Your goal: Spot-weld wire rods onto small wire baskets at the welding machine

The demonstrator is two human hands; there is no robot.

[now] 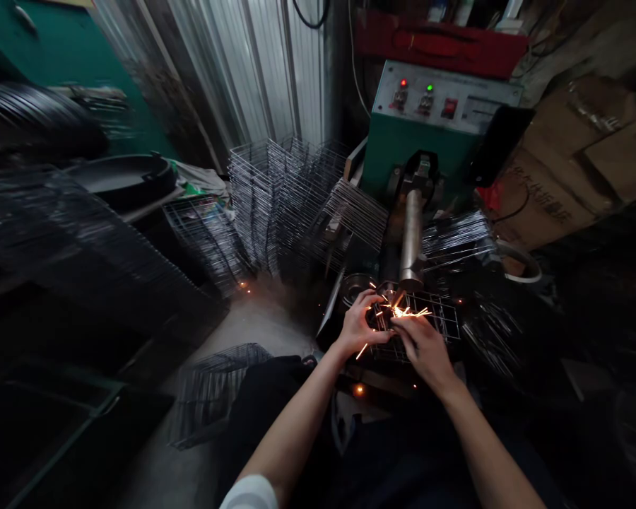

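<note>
Wire frame: by the fingertips, 12 to 3 o'clock from the hands; its open part [445, 318] shows towards 3.
Long axis: seemingly 9 to 3 o'clock, partly hidden.
Nearer hand: the right, to the open part.
Left hand [359, 326]: thumb and fingers curved at the sparks [398, 309]; grasp cannot be told.
Right hand [427, 353]: fingers bent beside the sparks; grasp cannot be told.
Rod [412, 237]: just above, 12 o'clock.

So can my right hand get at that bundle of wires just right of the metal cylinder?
Probably yes: the wires lie beyond the right hand, with the metal cylinder to their left, not between. Sparks fly close by that hand, though, so it should swing wide of them.
</note>
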